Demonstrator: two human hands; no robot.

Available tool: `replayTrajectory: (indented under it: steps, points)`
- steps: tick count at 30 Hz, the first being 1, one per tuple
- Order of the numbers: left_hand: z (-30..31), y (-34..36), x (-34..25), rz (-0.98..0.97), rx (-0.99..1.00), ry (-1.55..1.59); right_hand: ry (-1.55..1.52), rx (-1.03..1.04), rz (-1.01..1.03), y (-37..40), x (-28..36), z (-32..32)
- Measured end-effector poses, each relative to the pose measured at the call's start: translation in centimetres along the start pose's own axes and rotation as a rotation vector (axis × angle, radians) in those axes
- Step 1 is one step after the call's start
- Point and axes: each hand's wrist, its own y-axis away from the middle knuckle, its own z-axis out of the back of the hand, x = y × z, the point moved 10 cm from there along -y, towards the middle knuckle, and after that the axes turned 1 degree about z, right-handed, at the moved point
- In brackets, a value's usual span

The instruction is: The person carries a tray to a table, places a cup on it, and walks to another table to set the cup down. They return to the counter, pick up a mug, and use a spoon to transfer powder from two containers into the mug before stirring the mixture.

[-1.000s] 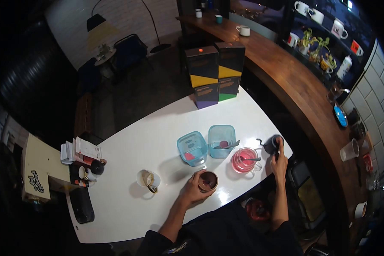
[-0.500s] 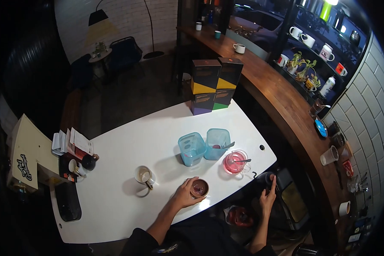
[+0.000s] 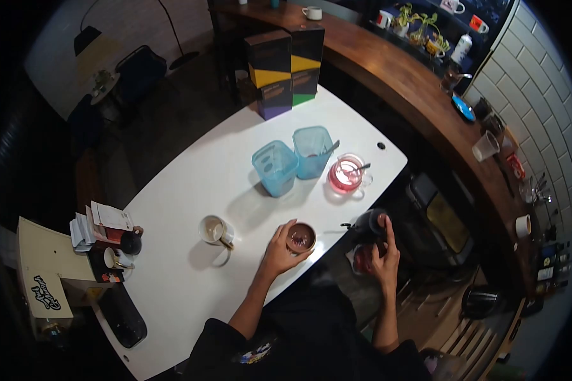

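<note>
My left hand [image 3: 279, 252] is wrapped round the side of a small brown cup [image 3: 300, 238] at the front edge of the white table. Dark reddish-brown shows inside the cup, with a bright glint. To the right, past the table edge, my right hand [image 3: 385, 257] is closed on a dark kettle [image 3: 368, 221], one finger stretched over its top. The kettle's thin spout points left toward the cup; its handle is mostly hidden by my fingers. A glass jug [image 3: 346, 175] of pink liquid, with a spoon in it, stands beyond the kettle.
Two blue plastic tubs [image 3: 276, 168] stand behind the cup, one with a spoon. A mug [image 3: 215, 230] is on the left. Stacked boxes [image 3: 272, 70] stand at the table's far end. Along the right runs a wooden counter [image 3: 388, 76] holding cups and utensils.
My view has tilted down and shifted right. My right hand has brought the kettle closer to the cup, with its spout now near the table edge. My left hand keeps its hold on the cup.
</note>
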Motion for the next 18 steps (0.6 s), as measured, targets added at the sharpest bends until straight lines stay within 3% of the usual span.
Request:
replayTrajectory:
  steps: [9,15,18]
  points:
    - [-0.3,0.2,0.4,0.026,0.011,0.011,0.080,0.118,0.006,1.1,3.6,-3.2]
    - [-0.8,0.3,1.2,0.018,0.011,0.059,0.238,0.072,0.206,0.9,5.2,-4.3]
    - [-0.8,0.3,1.2,0.015,0.010,0.083,0.278,0.084,0.203,0.7,5.0,-4.7]
